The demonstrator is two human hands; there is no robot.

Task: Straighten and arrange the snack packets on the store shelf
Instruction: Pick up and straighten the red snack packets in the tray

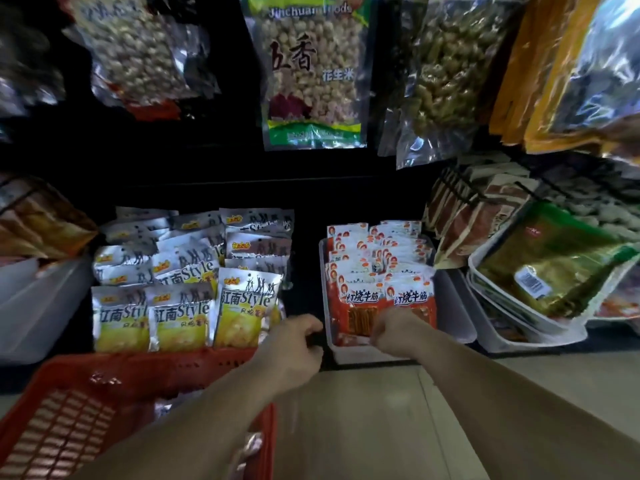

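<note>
A white bin (453,306) on the low shelf holds several rows of upright red and white snack packets (377,268). My right hand (394,332) is curled over the bin's front rim, against the front red packets. My left hand (294,344) curls its thumb and fingers at the bin's left front corner. To the left, silver and yellow packets (180,306) stand in rough rows, and some at the back lean askew.
A red plastic basket (104,393) sits on the floor under my left forearm. More white bins stand at the far left (38,306) and at the right (540,337), the right one holding green packs. Bags of peanuts (311,71) hang above. Tiled floor lies below.
</note>
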